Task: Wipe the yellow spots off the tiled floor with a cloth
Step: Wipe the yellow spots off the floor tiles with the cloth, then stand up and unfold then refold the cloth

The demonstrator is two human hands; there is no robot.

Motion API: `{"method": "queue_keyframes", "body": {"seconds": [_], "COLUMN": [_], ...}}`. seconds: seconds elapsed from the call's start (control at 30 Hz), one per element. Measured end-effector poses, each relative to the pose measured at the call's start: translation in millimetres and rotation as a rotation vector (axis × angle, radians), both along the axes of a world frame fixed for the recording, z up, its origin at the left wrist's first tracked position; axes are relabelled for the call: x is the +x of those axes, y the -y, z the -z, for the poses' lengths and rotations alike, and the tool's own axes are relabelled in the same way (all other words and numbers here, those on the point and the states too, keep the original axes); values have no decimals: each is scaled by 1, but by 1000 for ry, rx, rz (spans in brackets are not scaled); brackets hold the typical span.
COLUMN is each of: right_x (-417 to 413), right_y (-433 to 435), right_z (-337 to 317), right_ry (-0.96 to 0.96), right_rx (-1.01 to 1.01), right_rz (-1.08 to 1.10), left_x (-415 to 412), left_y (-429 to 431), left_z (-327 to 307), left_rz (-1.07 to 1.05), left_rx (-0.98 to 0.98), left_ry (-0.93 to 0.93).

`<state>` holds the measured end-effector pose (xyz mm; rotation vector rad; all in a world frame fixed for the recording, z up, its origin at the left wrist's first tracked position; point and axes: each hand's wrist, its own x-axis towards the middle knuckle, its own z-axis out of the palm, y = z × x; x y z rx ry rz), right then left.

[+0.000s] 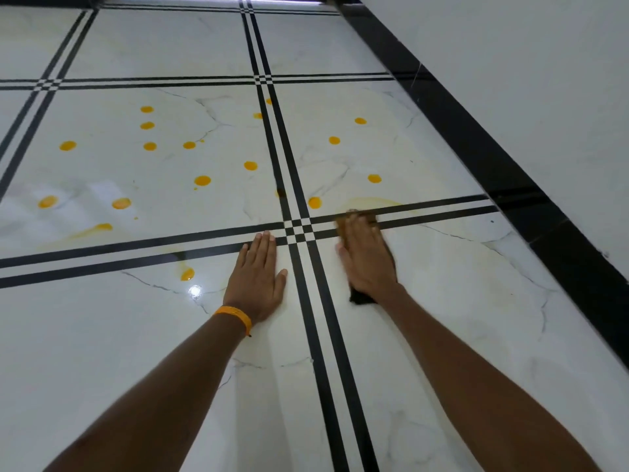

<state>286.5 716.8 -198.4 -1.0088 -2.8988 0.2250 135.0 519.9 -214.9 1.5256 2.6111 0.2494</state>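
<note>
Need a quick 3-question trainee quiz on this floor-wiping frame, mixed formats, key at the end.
1. True or false: the left hand presses the cloth on the floor.
2. The wristband is on which wrist? A) left B) right C) neither
3. Fill in: the smeared yellow streak lies just beyond the ____ hand.

Key
1. False: the right hand covers the cloth; the left lies flat on bare tile.
2. A
3. right. Many round yellow spots remain farther out.
</note>
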Motion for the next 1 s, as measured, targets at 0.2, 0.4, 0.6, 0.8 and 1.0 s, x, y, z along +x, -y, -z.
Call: {"method": "queue_keyframes", "body": {"seconds": [0.2,0.4,0.6,0.8,1.0], "right_x": [53,42,16,9,4], "right_y": [65,58,56,33,37], "right_z": [-6,-25,-56,-115,-188], "right_ry": [-246,-210,-146,-551,-738], "right_rx": [-368,-284,-413,-1026,-1324], "right_rz": [-239,53,223,462,149], "left_x": [0,-1,-16,-9,26], "left_y": [1,-6,-13,-29,-41], "left_z": [-6,-33,-70,-132,-182], "left_rz": [8,82,82,-48,-28], "left_rx": [-25,-213,-159,18,301], "left_ry": [5,-158,-58,610,1100]}}
